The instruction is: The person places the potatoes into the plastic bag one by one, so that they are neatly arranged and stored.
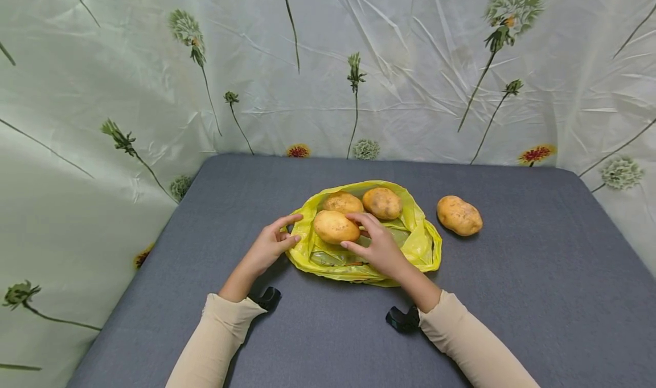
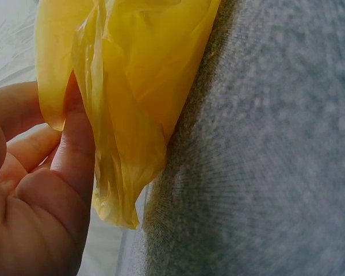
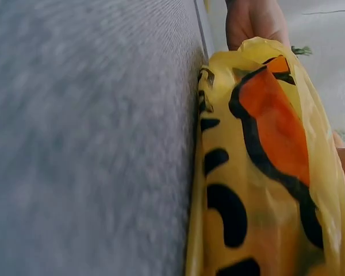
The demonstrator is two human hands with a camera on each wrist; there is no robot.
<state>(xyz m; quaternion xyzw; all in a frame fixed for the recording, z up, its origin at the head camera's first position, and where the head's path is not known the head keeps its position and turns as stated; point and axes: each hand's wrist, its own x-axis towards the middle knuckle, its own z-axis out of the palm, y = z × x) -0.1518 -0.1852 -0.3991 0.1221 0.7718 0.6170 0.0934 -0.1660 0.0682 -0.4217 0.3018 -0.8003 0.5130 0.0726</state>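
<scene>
In the head view a yellow plastic bag (image 1: 427,245) lies spread with its mouth up, holding potatoes. My right hand (image 1: 381,248) reaches in over its near side and grips one potato (image 1: 332,227) between thumb and fingers. Behind it in the bag are a second potato (image 1: 343,201) and a third potato (image 1: 382,203). At the bag's left rim my left hand (image 1: 267,244) has its thumb and fingers on the plastic. The left wrist view shows a yellow fold (image 2: 54,86) between that thumb and a finger. Most of my right hand is hidden behind the printed bag in the right wrist view.
Another potato (image 1: 459,216) lies on the grey table (image 1: 538,297), right of the bag. A pale curtain (image 1: 318,92) with a flower print hangs behind the table and along its left side. Each wrist wears a black device, such as the right one (image 1: 402,319).
</scene>
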